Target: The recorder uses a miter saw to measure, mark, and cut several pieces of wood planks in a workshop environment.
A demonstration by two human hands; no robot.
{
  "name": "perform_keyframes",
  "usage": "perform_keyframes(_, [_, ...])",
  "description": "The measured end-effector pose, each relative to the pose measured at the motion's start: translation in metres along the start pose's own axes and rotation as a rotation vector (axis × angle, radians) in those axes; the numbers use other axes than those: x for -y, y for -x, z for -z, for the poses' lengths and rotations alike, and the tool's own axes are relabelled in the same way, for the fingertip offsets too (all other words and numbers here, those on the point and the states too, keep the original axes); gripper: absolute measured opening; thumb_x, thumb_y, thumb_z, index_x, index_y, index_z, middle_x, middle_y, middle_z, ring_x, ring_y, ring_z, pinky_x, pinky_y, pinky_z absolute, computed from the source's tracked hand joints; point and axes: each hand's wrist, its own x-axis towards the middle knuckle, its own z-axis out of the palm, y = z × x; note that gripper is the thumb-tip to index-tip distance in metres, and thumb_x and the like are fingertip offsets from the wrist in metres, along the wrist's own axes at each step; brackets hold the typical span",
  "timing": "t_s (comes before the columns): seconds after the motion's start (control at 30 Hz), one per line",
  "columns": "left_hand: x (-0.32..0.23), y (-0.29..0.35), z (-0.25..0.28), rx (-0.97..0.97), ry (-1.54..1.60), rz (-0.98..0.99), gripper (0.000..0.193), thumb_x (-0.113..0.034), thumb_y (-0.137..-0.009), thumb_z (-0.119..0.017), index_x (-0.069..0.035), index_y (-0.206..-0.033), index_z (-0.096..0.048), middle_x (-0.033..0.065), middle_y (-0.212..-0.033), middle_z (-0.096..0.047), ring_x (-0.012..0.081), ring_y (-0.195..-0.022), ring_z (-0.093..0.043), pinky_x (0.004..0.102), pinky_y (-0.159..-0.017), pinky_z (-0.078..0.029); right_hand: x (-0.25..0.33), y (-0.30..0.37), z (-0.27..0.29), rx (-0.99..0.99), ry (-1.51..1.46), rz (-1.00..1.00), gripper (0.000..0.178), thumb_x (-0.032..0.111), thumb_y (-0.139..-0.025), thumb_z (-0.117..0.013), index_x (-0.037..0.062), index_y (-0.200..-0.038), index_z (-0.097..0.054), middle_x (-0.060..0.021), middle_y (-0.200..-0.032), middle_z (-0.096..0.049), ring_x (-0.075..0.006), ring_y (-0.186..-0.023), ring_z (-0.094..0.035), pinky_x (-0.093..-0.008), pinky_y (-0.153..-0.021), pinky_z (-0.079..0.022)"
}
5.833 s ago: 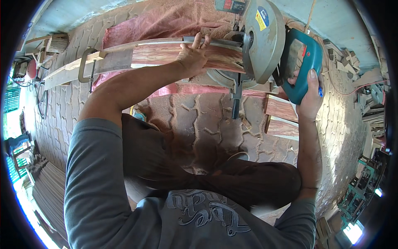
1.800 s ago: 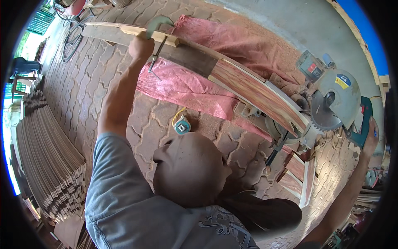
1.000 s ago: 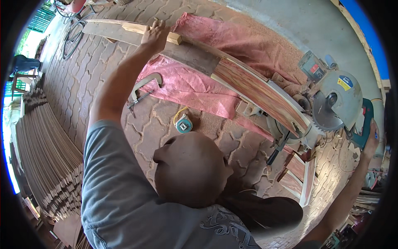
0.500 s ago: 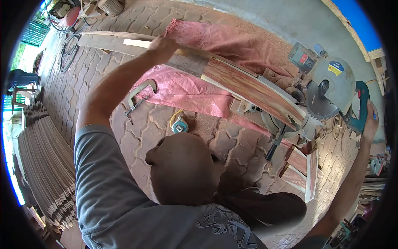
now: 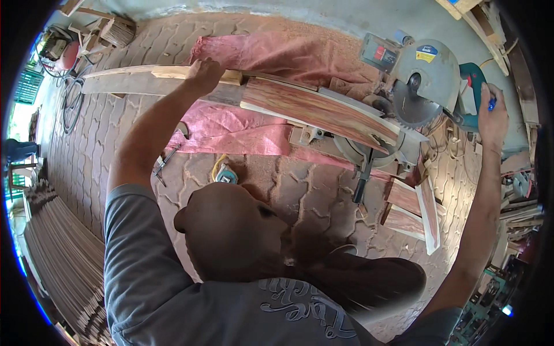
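Head view, looking down: a person in a grey tee (image 5: 231, 311) is working over brick paving (image 5: 288, 187) w/ both bare hands.

Upper L of ctr, the L hand (image 5: 206, 76) is curling into a near-fist over a pale wood block (image 5: 167, 71), gripping it; the fingertips are partly hidden. The block is lying along a long grey-brown board (image 5: 133, 85) that's running from the upper L edge toward ctr.

Upper R, the R hand (image 5: 494, 118) is closing around the green handle (image 5: 474, 95) of a miter saw (image 5: 430, 72), fingers partly hidden, w/ a small blue item showing at them. The saw's toothed blade (image 5: 412, 106) is sitting exposed near the R end of a reddish grained plank (image 5: 311, 106), which is stretching across upper ctr.

Pink sheeting (image 5: 236, 130) is spreading beneath. Mid-L, a metal clamp (image 5: 165, 160) is lying partly behind the L arm; a tape measure (image 5: 226, 174) is resting nearby. Mid-R, offcuts (image 5: 404, 197) are lying loose. Lower L, slats (image 5: 57, 248) are standing bundled.
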Motion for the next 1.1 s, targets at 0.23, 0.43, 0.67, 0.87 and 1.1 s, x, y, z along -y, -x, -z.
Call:
perform_keyframes(0.23, [0.002,0.006,-0.008,0.039,0.009,0.055,0.021,-0.016,-0.094,-0.056,-0.013,-0.106,-0.073,0.0104,-0.117,-0.072,0.0306,-0.12,-0.063,0.046,-0.101,-0.05,0.113,0.12,-0.02,0.089,-0.291,0.565,0.048,0.021,-0.089,-0.079,0.0118,-0.134,-0.065,-0.0172,-0.117,-0.068,-0.0362,-0.107,-0.068,-0.0455,-0.094,-0.056])
perform_keyframes(0.43, [0.012,0.013,-0.01,-0.205,0.011,-0.096,0.015,-0.014,-0.089,-0.058,-0.012,-0.098,-0.071,0.0098,-0.097,-0.073,0.0314,-0.103,-0.068,0.0465,-0.086,-0.055,0.161,0.2,-0.131,0.788,-0.035,0.364,0.12,0.024,-0.067,-0.094,0.0111,-0.161,-0.022,-0.0194,-0.169,-0.025,-0.0394,-0.158,-0.02,-0.0638,-0.121,-0.028])
perform_keyframes(0.67, [0.013,0.022,0.002,-0.145,0.038,-0.196,0.008,-0.013,-0.086,-0.061,-0.01,-0.083,-0.068,0.0114,-0.088,-0.073,0.0316,-0.096,-0.07,0.0465,-0.083,-0.056,0.143,0.197,-0.171,0.786,-0.003,0.303,0.125,0.027,-0.068,-0.091,0.0127,-0.166,-0.014,-0.0216,-0.163,-0.034,-0.0388,-0.157,-0.023,-0.0656,-0.123,-0.023])
perform_keyframes(0.87, [0.001,0.002,0.001,-0.158,0.016,-0.236,0.01,-0.015,-0.087,-0.061,-0.012,-0.083,-0.069,0.01,-0.088,-0.073,0.0312,-0.097,-0.069,0.0468,-0.083,-0.055,0.145,0.193,-0.172,0.812,0.027,0.318,0.118,0.027,-0.068,-0.09,0.0108,-0.164,-0.022,-0.0218,-0.16,-0.039,-0.0387,-0.153,-0.032,-0.0584,-0.125,-0.025])
perform_keyframes(1.1, [-0.01,-0.006,-0.002,0.009,0.025,-0.115,0.012,-0.015,-0.089,-0.058,-0.013,-0.095,-0.069,0.0073,-0.103,-0.071,0.0305,-0.11,-0.064,0.0497,-0.093,-0.05,0.147,0.198,-0.175,0.755,0.025,0.338,0.114,0.025,-0.07,-0.089,0.0091,-0.162,-0.024,-0.0238,-0.157,-0.041,-0.0406,-0.151,-0.034,-0.0526,-0.127,-0.026])
